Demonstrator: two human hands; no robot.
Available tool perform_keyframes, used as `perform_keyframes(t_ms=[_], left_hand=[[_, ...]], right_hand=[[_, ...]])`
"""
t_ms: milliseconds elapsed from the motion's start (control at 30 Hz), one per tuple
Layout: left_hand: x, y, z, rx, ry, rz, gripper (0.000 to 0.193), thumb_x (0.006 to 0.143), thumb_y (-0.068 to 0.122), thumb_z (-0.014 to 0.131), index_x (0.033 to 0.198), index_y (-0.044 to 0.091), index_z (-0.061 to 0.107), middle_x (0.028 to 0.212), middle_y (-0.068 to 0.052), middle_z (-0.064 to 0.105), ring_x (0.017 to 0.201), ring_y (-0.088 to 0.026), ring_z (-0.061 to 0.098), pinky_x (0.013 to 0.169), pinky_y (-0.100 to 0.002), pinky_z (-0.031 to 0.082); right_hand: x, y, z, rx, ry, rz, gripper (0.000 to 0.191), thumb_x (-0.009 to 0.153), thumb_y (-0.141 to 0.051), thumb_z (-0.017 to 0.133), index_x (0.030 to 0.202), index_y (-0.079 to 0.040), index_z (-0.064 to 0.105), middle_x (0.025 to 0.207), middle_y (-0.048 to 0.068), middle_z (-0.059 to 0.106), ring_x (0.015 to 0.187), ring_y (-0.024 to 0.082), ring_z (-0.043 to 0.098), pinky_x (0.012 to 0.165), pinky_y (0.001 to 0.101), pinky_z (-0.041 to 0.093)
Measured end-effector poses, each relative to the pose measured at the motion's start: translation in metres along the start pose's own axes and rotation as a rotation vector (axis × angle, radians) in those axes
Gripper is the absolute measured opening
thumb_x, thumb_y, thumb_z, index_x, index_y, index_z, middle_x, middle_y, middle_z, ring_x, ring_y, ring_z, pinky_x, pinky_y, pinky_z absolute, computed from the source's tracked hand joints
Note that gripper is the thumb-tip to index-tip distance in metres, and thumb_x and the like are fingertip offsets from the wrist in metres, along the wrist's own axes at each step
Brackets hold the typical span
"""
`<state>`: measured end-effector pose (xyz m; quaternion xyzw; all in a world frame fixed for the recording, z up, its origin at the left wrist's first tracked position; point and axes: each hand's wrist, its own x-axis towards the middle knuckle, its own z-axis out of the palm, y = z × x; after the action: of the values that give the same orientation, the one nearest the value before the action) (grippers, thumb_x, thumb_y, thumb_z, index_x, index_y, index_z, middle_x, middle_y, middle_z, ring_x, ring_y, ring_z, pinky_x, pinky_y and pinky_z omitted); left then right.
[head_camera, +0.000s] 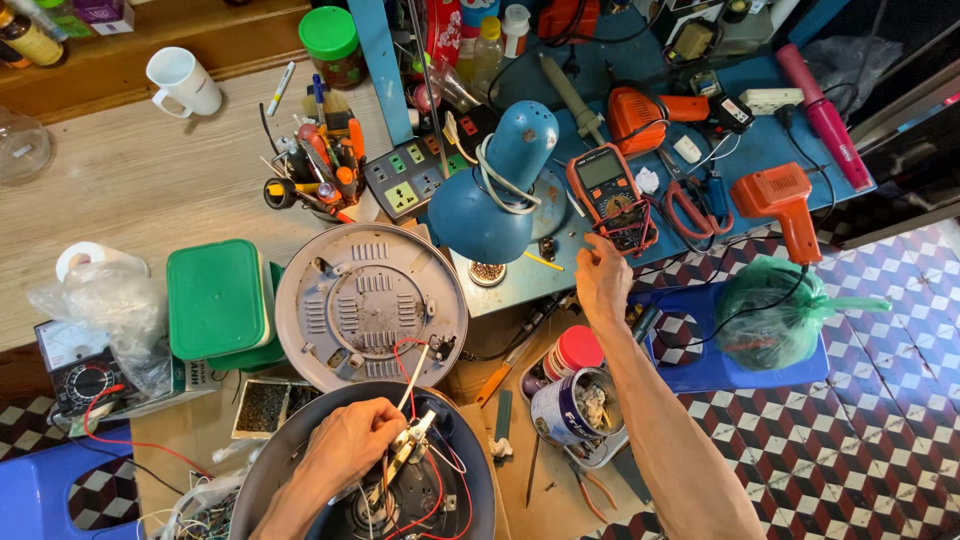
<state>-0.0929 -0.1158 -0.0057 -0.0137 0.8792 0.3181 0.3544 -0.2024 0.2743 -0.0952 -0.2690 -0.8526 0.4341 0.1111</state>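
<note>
Orange multimeter (612, 195) lies on the blue surface (760, 150), just beside the blue desk lamp (500, 185); my right hand (602, 280) reaches up to its lower edge, fingers curled at the dark leads there, though whether they pinch a lead or only touch the case I cannot tell. My left hand (345, 445) is down in the open round appliance body (375, 480) near me, fingers closed around a small pale part (410, 445) with red wires (420, 400) looping off it. The grey round base plate (370, 305) lies flat just beyond, vents up. A green box (215, 298) sits to its left, a tin of bits (575, 405) and a red-capped jar (575, 350) to the right. Judgement: hold the part steady with the left hand and keep it off the metal body, keep the red wires out from under the fingers, and handle the meter without dragging its leads across the lamp's cord (495, 185). Look at the dial before trusting any reading.
</note>
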Motion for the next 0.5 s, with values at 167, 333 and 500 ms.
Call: perform_keyframes(t_ms=[167, 333, 500], left_hand=[[0.001, 0.004, -0.001, 0.006, 0.000, -0.037, 0.029, 0.087, 0.036, 0.064, 0.091, 0.010, 0.076, 0.075, -0.009, 0.077, 0.070, -0.025, 0.075, 0.072, -0.038, 0.056], [0.002, 0.006, -0.002, 0.003, 0.002, -0.036, 0.030, 0.087, 0.036, 0.065, 0.091, 0.009, 0.076, 0.076, -0.009, 0.077, 0.070, -0.025, 0.074, 0.071, -0.038, 0.055], [0.005, 0.004, -0.002, 0.003, -0.013, -0.060, 0.028, 0.088, 0.036, 0.065, 0.091, 0.009, 0.075, 0.075, -0.009, 0.077, 0.070, -0.025, 0.074, 0.070, -0.038, 0.056]], right_hand=[[0.020, 0.004, 0.018, -0.234, 0.069, -0.176, 0.032, 0.093, -0.021, 0.066, 0.122, -0.009, 0.073, 0.099, 0.021, 0.073, 0.090, 0.039, 0.069, 0.080, 0.0473, 0.053], [0.029, 0.007, 0.032, -0.302, 0.119, -0.192, 0.024, 0.095, -0.024, 0.067, 0.112, -0.008, 0.074, 0.099, 0.019, 0.074, 0.098, 0.041, 0.066, 0.084, 0.0499, 0.051], [0.021, 0.008, 0.028, -0.246, 0.118, -0.211, 0.027, 0.097, -0.023, 0.065, 0.118, -0.008, 0.072, 0.096, 0.018, 0.073, 0.096, 0.039, 0.068, 0.086, 0.0485, 0.052]])
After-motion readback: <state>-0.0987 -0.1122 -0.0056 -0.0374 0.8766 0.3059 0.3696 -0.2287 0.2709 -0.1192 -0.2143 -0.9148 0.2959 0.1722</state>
